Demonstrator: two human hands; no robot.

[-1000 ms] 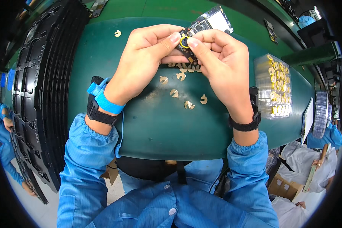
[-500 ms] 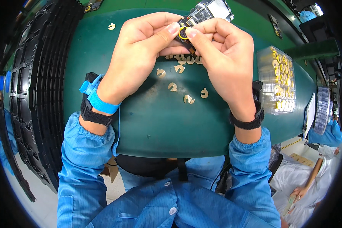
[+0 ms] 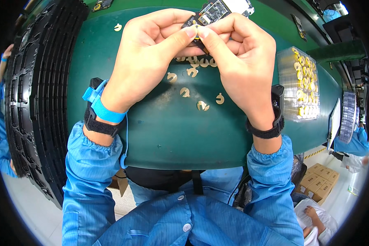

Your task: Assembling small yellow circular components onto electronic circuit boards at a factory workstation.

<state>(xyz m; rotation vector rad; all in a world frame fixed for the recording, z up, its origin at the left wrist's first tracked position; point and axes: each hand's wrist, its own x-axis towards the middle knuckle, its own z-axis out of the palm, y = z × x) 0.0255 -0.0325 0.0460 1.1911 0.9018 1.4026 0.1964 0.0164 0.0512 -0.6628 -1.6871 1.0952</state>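
At the far side of the green mat, my left hand (image 3: 145,55) and my right hand (image 3: 247,59) both grip a circuit board (image 3: 214,13), its far end jutting out past my fingers. My two thumb tips meet over a small round part with a yellow rim (image 3: 197,37) on the board's dark near section. The thumbs cover most of that part. Below my hands, several pale slotted discs (image 3: 185,92) lie scattered on the mat, some bunched just under the board. A single disc (image 3: 118,27) rests apart at the far left.
A clear plastic tray (image 3: 289,90) of yellow-rimmed round parts stands at the right. Tall stacked black trays (image 3: 41,94) line the left side. Other boards (image 3: 298,26) lie at the back. A blue cord (image 3: 126,143) hangs from my left wrist. Other people are nearby at both sides.
Both thumbs have closed in over the yellow-rimmed part, which showed as a ring before and is now mostly covered. My hands and the board have shifted slightly up in view.
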